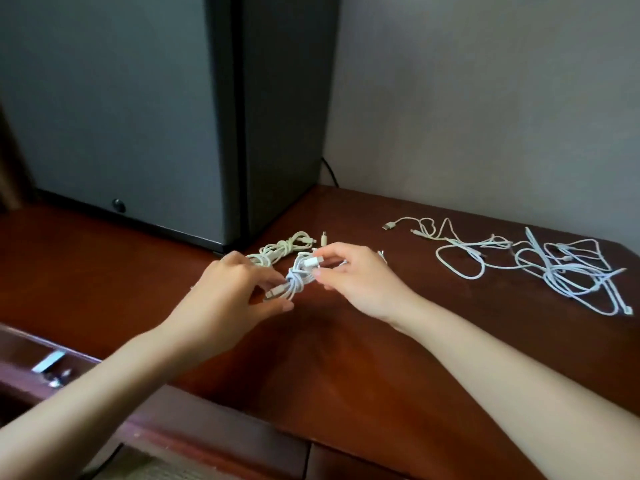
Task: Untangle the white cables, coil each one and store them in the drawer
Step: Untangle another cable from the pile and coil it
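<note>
A coiled white cable hangs just above the brown desk, held between both hands. My left hand pinches its lower end near a plug. My right hand pinches the upper end, where a USB plug sticks out. Behind them lies a second coiled, cream-coloured cable on the desk. A tangle of white cables is spread over the desk at the right. At the lower left, the open drawer shows part of its front edge with a metal piece.
A grey mini fridge stands on the desk at the back left. A black cord runs down the wall behind it. A small loose plug lies near the coiled cream cable.
</note>
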Demonstrator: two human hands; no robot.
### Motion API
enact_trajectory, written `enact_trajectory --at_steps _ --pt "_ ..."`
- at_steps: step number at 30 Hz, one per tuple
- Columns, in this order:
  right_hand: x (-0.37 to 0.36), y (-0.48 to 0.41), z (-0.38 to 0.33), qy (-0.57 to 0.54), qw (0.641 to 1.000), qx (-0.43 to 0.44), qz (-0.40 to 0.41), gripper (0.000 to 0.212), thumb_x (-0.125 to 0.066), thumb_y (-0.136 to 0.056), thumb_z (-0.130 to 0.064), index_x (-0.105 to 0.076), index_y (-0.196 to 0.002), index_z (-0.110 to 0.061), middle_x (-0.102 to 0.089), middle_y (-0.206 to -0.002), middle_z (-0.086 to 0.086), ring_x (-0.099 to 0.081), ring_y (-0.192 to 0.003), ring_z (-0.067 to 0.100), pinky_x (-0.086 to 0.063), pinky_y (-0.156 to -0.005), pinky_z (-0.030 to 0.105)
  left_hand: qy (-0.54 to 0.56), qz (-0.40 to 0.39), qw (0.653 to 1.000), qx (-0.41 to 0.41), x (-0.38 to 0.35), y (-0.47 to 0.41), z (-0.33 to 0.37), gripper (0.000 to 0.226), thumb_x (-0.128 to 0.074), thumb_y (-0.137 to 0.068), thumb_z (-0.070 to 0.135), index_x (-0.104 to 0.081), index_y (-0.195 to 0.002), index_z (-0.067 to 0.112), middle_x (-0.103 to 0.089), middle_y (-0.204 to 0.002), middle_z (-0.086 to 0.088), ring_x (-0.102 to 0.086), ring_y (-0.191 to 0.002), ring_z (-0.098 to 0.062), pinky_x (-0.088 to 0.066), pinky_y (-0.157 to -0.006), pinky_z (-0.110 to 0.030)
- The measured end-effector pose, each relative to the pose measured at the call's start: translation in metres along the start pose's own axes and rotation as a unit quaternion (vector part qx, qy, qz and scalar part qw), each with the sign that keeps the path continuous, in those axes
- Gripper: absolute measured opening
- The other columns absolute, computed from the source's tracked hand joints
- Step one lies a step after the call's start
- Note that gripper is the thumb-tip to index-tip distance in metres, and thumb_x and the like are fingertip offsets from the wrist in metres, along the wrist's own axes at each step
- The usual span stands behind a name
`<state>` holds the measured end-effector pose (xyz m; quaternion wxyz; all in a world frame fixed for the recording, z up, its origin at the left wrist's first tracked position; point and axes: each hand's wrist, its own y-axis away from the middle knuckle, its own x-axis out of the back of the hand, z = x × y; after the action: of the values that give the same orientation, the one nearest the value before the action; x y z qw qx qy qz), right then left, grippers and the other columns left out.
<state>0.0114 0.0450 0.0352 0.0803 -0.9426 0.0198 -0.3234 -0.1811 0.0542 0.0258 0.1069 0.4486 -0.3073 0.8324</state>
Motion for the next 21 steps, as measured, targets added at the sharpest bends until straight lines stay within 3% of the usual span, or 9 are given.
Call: enact_trajectory --at_steps 2,4,7,10,13,16,21 --pt "-0.01 -0.002 -0.004 0.023 1.0 0.004 -0.017 0.034 -0.063 -0.09 -0.022 -0.061 -0.123 -0.017 -0.065 -0.115 -0.002 -0.061 -0.103 0.014 -0.047 -0.094 0.028 -0.02 -0.027 0.999 0.008 0.006 0.001 -0.012 0.04 -0.073 -0.077 0.042 -0.07 -0.114 0.027 -0.042 -0.081 0.025 -0.048 -0.107 -0.014 -0.041 -0.091 -0.031" --pt "-0.018 -0.003 -0.009 0.044 0.998 0.004 -0.037 0.035 -0.06 -0.091 -0.016 -0.057 -0.126 -0.015 -0.062 -0.113 -0.002 -0.063 -0.103 0.016 -0.046 -0.086 0.022 -0.049 -0.049 0.998 0.013 0.009 0.001 -0.022 0.041 -0.071 -0.078 0.045 -0.068 -0.116 0.03 -0.044 -0.083 0.023 -0.045 -0.109 -0.013 -0.036 -0.09 -0.027" --pt "-0.027 -0.003 -0.011 0.062 0.997 0.004 -0.045 0.038 -0.053 -0.089 -0.004 -0.055 -0.126 -0.014 -0.06 -0.111 -0.001 -0.065 -0.096 0.02 -0.051 -0.081 0.027 -0.101 -0.066 0.993 -0.006 0.01 0.002 -0.028 0.037 -0.067 -0.08 0.049 -0.069 -0.113 0.032 -0.057 -0.094 0.015 -0.043 -0.113 -0.014 -0.031 -0.089 -0.027" --pt "-0.036 0.0 -0.005 0.106 0.993 0.024 -0.043 0.037 -0.053 -0.09 -0.007 -0.055 -0.126 -0.015 -0.059 -0.112 0.002 -0.062 -0.1 0.021 -0.051 -0.089 0.034 -0.18 -0.099 0.978 -0.031 0.006 0.005 -0.029 0.042 -0.056 -0.085 0.057 -0.064 -0.119 0.034 -0.062 -0.113 0.015 -0.04 -0.117 -0.012 -0.029 -0.096 -0.026" --pt "-0.042 0.004 0.001 0.193 0.978 0.05 -0.06 0.044 -0.054 -0.093 -0.017 -0.046 -0.137 -0.015 -0.051 -0.132 0.004 -0.049 -0.121 0.02 -0.04 -0.101 0.033 -0.22 -0.11 0.968 -0.039 0.005 0.004 -0.027 0.047 -0.05 -0.085 0.063 -0.062 -0.122 0.036 -0.062 -0.117 0.015 -0.04 -0.118 -0.012 -0.029 -0.098 -0.027" --pt "-0.04 0.008 0.0 0.227 0.97 0.068 -0.061 0.046 -0.051 -0.096 -0.022 -0.041 -0.141 -0.018 -0.049 -0.138 0.004 -0.044 -0.127 0.02 -0.038 -0.103 0.032 -0.259 -0.091 0.96 -0.042 0.008 -0.002 -0.022 0.054 -0.046 -0.082 0.07 -0.065 -0.117 0.034 -0.064 -0.11 0.012 -0.042 -0.115 -0.013 -0.031 -0.096 -0.029" --pt "-0.015 0.01 -0.008 0.227 0.969 0.077 -0.053 0.039 -0.05 -0.096 -0.026 -0.047 -0.135 -0.026 -0.064 -0.11 0.003 -0.059 -0.094 0.022 -0.051 -0.083 0.038 -0.294 -0.013 0.951 -0.095 0.012 -0.017 0.003 0.066 -0.032 -0.075 0.073 -0.074 -0.089 0.025 -0.065 -0.082 0.008 -0.052 -0.09 -0.02 -0.034 -0.076 -0.034"
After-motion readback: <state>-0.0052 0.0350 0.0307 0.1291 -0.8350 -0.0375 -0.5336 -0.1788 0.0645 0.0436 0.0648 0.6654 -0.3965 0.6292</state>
